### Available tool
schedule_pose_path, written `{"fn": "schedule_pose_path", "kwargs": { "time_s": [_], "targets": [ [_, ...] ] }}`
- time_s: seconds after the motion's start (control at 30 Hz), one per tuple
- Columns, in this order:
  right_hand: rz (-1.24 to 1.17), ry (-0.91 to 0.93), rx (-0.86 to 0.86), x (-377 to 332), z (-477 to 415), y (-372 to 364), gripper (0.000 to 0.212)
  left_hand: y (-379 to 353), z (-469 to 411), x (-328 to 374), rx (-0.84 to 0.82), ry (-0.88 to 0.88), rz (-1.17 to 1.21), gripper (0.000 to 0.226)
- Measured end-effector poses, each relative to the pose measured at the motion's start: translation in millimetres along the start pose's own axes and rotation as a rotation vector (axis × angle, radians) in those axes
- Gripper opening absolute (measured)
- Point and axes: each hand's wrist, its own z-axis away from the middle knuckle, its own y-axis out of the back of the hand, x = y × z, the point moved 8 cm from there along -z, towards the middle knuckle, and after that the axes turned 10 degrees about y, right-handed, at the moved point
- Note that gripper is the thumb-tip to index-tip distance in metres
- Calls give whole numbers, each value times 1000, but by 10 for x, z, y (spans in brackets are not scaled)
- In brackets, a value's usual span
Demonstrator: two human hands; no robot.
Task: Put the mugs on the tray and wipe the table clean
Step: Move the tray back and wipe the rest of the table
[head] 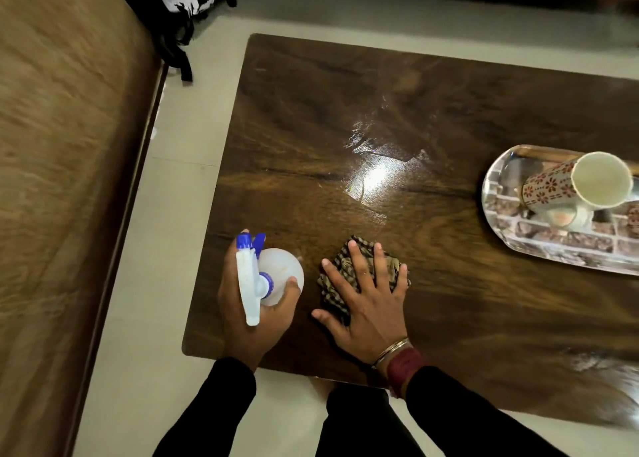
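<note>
Pressing flat with fingers spread, right hand point(366, 301) on crumpled checked brown cloth point(359, 270), left hand point(252, 304) just beside it wrapped round white spray bottle point(273, 277) with blue nozzle, glossy dark wood table point(449, 283) beneath, floral mug point(567, 187) on tray point(553, 245) well off beyond right hand.

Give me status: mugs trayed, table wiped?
Done: a floral mug stands on the tray; no mug shows on the bare table. In hand: the left hand holds the spray bottle, the right hand presses the checked cloth flat. Left: wiping the wet sheen at centre.
</note>
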Motion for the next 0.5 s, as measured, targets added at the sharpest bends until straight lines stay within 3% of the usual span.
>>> {"fn": "schedule_pose_path", "kwargs": {
  "time_s": [0.13, 0.33, 0.5],
  "targets": [
    [-13, 22, 14, 14, 14, 15, 89, 235, 257, 210, 203, -128, -24, 90],
    [-48, -4, 96, 185, 139, 126, 100, 248, 522, -226, 81, -6, 80, 93],
    [-59, -28, 142, 544, 261, 249, 99, 229, 1060, -418, 395, 13, -131, 67]
  ]
}}
